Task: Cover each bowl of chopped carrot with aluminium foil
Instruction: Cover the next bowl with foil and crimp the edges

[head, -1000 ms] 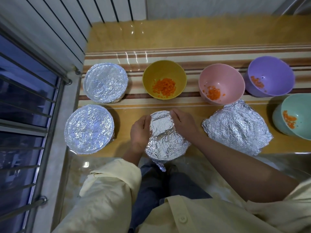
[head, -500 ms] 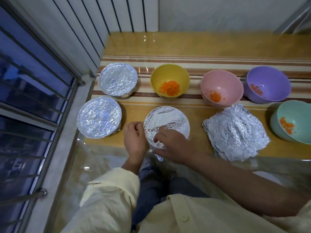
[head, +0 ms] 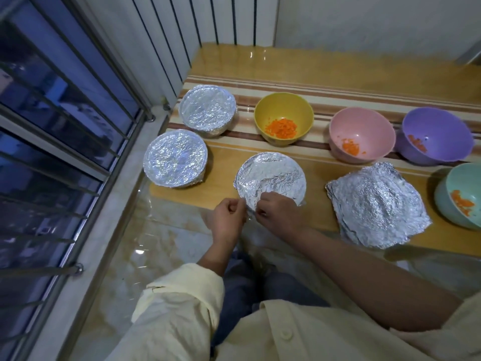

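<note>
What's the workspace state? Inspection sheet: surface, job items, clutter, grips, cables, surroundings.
Surface: glossy yellow tabletop with a striped band; everything stands on it.
Job's things: three round bowls covered with crinkled aluminium foil: far-left bowl, near-left bowl, centre bowl. Uncovered: round yellow bowl, round pink bowl, round purple bowl, round teal bowl, each holding chopped carrot. Stack of crinkled aluminium foil sheets lies right of the centre bowl.
Clutter: nothing seen.
Grips: left hand and right hand both pinch the foil edge at the centre bowl's near rim.
Cables: nothing seen.
Surroundings: barred window on the left; white ribbed wall panel behind.
</note>
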`<state>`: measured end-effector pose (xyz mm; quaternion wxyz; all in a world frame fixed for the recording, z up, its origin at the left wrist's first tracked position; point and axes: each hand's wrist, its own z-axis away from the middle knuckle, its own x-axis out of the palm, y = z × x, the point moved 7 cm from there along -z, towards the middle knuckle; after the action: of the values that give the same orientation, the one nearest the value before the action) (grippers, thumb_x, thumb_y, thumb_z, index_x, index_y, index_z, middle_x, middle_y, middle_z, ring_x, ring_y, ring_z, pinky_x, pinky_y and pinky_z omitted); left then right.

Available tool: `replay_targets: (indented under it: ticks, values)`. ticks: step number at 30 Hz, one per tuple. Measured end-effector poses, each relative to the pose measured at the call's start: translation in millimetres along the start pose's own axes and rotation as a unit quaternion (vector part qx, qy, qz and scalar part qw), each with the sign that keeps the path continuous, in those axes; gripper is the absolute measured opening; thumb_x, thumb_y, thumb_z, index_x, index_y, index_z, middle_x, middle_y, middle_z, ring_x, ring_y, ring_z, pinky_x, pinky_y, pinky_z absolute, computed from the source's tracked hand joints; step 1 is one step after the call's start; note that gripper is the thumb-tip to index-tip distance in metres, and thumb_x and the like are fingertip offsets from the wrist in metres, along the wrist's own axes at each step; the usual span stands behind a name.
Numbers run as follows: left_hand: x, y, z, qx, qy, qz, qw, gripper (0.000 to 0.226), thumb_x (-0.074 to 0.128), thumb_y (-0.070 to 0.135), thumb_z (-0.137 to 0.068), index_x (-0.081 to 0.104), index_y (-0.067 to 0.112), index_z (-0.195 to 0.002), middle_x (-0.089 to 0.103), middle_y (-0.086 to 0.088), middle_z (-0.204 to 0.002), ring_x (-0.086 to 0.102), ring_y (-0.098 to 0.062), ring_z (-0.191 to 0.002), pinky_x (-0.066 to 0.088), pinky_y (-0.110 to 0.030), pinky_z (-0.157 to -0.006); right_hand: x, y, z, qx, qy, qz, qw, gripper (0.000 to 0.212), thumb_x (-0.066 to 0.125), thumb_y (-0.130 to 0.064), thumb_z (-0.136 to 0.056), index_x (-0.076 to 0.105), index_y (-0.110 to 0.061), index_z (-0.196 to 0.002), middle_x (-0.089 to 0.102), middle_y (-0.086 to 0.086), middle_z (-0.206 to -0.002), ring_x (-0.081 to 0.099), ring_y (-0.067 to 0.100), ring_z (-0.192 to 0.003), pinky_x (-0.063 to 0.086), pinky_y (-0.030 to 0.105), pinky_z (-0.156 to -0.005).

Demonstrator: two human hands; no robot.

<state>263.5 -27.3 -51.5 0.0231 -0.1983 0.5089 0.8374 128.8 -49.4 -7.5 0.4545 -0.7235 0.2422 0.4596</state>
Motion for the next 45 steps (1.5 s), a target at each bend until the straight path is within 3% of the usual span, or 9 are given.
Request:
replay_targets:
  ticks: [3, 9, 18, 21, 24, 28, 33, 41, 45]
  values:
    - [3.8, 3.6, -2.0, 0.008, 0.012, -0.036, 0.999, 0.025, 0.069, 0.035, -0.091, 0.074, 0.012, -0.082, 0.073, -0.001, -0.069, 0.07, -0.022, -0.069, 0.056, -0.037, -0.071, 0.0, -0.9, -1.2, 0.004, -0.003, 0.008, 1.0, 0.024, 0.079, -0.012, -0.07, 0.058, -0.008, -0.058, 0.052, 0.004, -0.061, 0.053, 0.024, -0.055, 0.032, 0.026, -0.044]
    - [5.1, 17.6, -12.5, 0.012, 0.037, -0.128, 0.991, 0.035, 0.065, 0.033, -0.083, 0.07, 0.006, -0.062, 0.068, -0.01, -0.059, 0.068, -0.031, -0.066, 0.054, -0.042, -0.065, -5.9, 3.0, -1.2, -0.004, 0.012, -0.002, 1.0, 0.019, 0.077, -0.02, -0.072, 0.064, -0.009, -0.063, 0.053, 0.004, -0.064, 0.054, 0.022, -0.057, 0.028, 0.023, -0.047]
    - [12.0, 26.5, -27.1, -0.003, 0.032, -0.152, 0.988, 0.042, 0.061, 0.043, -0.082, 0.072, 0.007, -0.063, 0.069, -0.011, -0.061, 0.069, -0.03, -0.066, 0.057, -0.043, -0.071, -2.5, 16.4, -8.2, 0.013, -0.01, -0.031, 0.999, 0.02, 0.079, -0.002, -0.064, 0.06, -0.008, -0.063, 0.054, 0.005, -0.064, 0.056, 0.026, -0.058, 0.039, 0.03, -0.045]
    - [22.2, 18.5, -22.6, -0.026, -0.02, -0.175, 0.984, 0.054, 0.055, 0.055, -0.084, 0.073, 0.007, -0.065, 0.071, -0.009, -0.061, 0.071, -0.027, -0.067, 0.058, -0.04, -0.074, -1.0, 17.4, -9.4, 0.004, -0.004, -0.035, 0.999, 0.018, 0.077, -0.002, -0.066, 0.06, -0.006, -0.063, 0.053, 0.007, -0.063, 0.055, 0.027, -0.056, 0.041, 0.031, -0.043]
    - [29.7, 21.2, -20.5, -0.026, -0.035, -0.216, 0.975, 0.045, 0.056, 0.038, -0.094, 0.074, 0.006, -0.069, 0.073, -0.013, -0.069, 0.07, -0.03, -0.075, 0.057, -0.04, -0.078, -0.6, 16.5, -9.7, -0.01, -0.001, -0.044, 0.999, 0.011, 0.074, -0.005, -0.068, 0.064, -0.006, -0.065, 0.054, 0.007, -0.063, 0.055, 0.026, -0.056, 0.04, 0.03, -0.043]
    - [31.0, 32.7, -23.1, -0.003, -0.031, -0.259, 0.965, 0.041, 0.055, 0.028, -0.096, 0.073, -0.003, -0.076, 0.071, -0.019, -0.076, 0.066, -0.034, -0.077, 0.05, -0.036, -0.071, -1.0, 22.4, -12.9, -0.012, -0.007, -0.06, 0.998, 0.011, 0.077, -0.009, -0.069, 0.066, -0.008, -0.068, 0.056, 0.005, -0.065, 0.058, 0.026, -0.059, 0.041, 0.029, -0.046]
    - [28.7, 33.1, -26.1, 0.001, -0.022, -0.288, 0.958, 0.038, 0.055, 0.026, -0.094, 0.069, -0.004, -0.074, 0.056, -0.013, -0.064, 0.053, -0.031, -0.068, 0.034, -0.032, -0.06, -11.8, 28.4, -4.9, -0.011, -0.007, -0.048, 0.999, 0.021, 0.083, -0.018, -0.069, 0.065, -0.009, -0.072, 0.058, 0.004, -0.069, 0.057, 0.021, -0.063, 0.038, 0.026, -0.051]
    - [31.3, 31.8, -27.8, 0.007, -0.031, -0.273, 0.961, 0.039, 0.053, 0.025, -0.094, 0.07, -0.005, -0.074, 0.07, -0.021, -0.074, 0.063, -0.032, -0.069, 0.048, -0.034, -0.065, -13.1, 15.3, -7.9, -0.056, -0.023, 0.032, 0.998, 0.034, 0.086, -0.003, -0.054, 0.052, -0.007, -0.055, 0.049, 0.006, -0.057, 0.051, 0.024, -0.05, 0.03, 0.024, -0.045]
    - [32.7, 24.8, -24.0, -0.03, -0.038, -0.221, 0.974, 0.056, 0.044, 0.045, -0.09, 0.07, 0.0, -0.07, 0.071, -0.016, -0.069, 0.07, -0.034, -0.069, 0.058, -0.043, -0.074, -13.7, 15.6, -7.5, -0.055, -0.023, 0.026, 0.998, 0.034, 0.085, -0.002, -0.056, 0.051, -0.007, -0.056, 0.05, 0.006, -0.058, 0.051, 0.023, -0.05, 0.026, 0.023, -0.046]
